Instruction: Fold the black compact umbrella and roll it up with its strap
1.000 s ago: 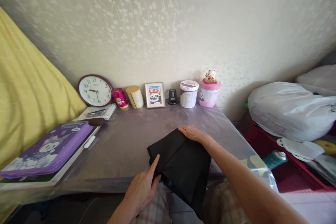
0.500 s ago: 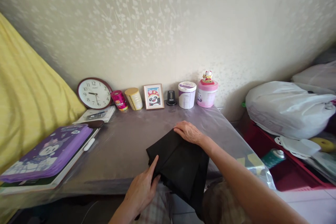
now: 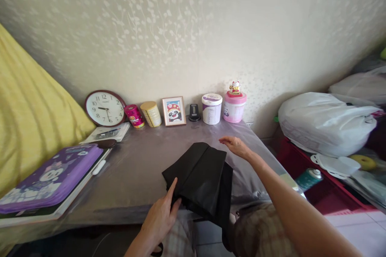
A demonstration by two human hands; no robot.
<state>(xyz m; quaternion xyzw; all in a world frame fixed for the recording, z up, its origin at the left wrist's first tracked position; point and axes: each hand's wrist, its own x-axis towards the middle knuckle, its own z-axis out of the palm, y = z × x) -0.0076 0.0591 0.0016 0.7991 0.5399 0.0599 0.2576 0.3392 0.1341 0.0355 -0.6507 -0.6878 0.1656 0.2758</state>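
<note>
A folded piece of black fabric (image 3: 199,176), perhaps a bag, lies over the table's front edge, its lower right part hanging past it. My left hand (image 3: 161,213) pinches its left edge, index finger on top; the other fingers are partly hidden. Off the fabric's upper right corner, my right hand (image 3: 237,146) hovers over the table with fingers stretched out and nothing in them. The layers at the fabric's right side stand slightly apart.
Along the wall stand a clock (image 3: 105,108), a pink can (image 3: 134,116), a yellow can (image 3: 151,114), a picture frame (image 3: 174,111) and tubs (image 3: 212,112). A purple case (image 3: 51,176) lies at left. Right of the table (image 3: 135,176) is a red bin (image 3: 334,200) with a white bag (image 3: 325,122).
My right hand has let go of the fabric's top edge and moved right, away from it. The fabric's upper edge now lies spread wider. My left hand keeps its hold.
</note>
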